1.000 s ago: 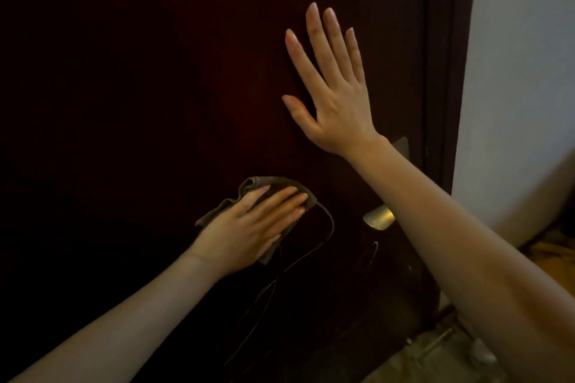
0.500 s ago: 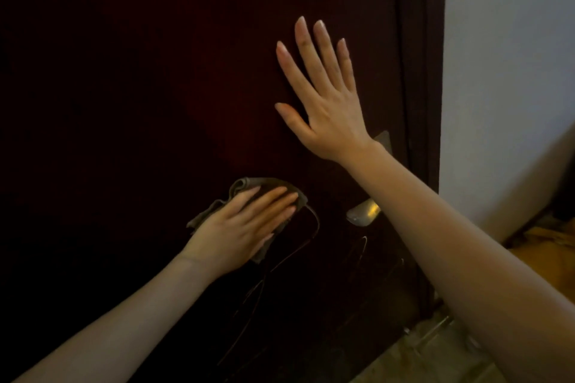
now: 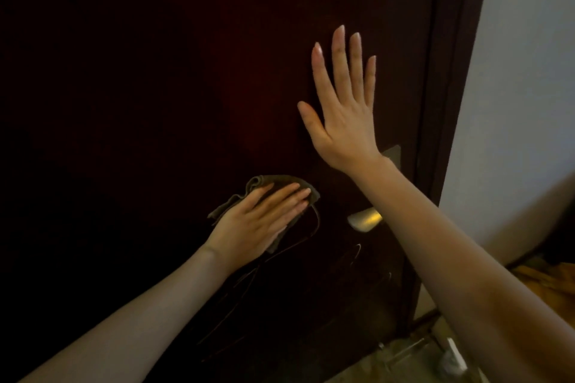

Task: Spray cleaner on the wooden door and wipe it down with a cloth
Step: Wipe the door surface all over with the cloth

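Observation:
A dark reddish-brown wooden door (image 3: 186,87) fills most of the view. My left hand (image 3: 258,221) lies flat on a crumpled olive-brown cloth (image 3: 280,182), pressing it against the door left of the handle. My right hand (image 3: 343,109) rests flat on the door above the handle, fingers spread and pointing up, holding nothing. Thin shiny streaks (image 3: 314,227) curve down the door below the cloth. No spray bottle is clearly visible.
A brass lever handle (image 3: 365,218) sticks out just right of the cloth, partly behind my right forearm. The dark door frame (image 3: 448,102) meets a white wall (image 3: 522,71) on the right. Something pale and blurred (image 3: 451,354) lies on the floor at the door's foot.
My left hand and the cloth stay in nearly the same spot beside the handle. My right hand stays flat on the door; its fingers now point more upright. The view has shifted slightly.

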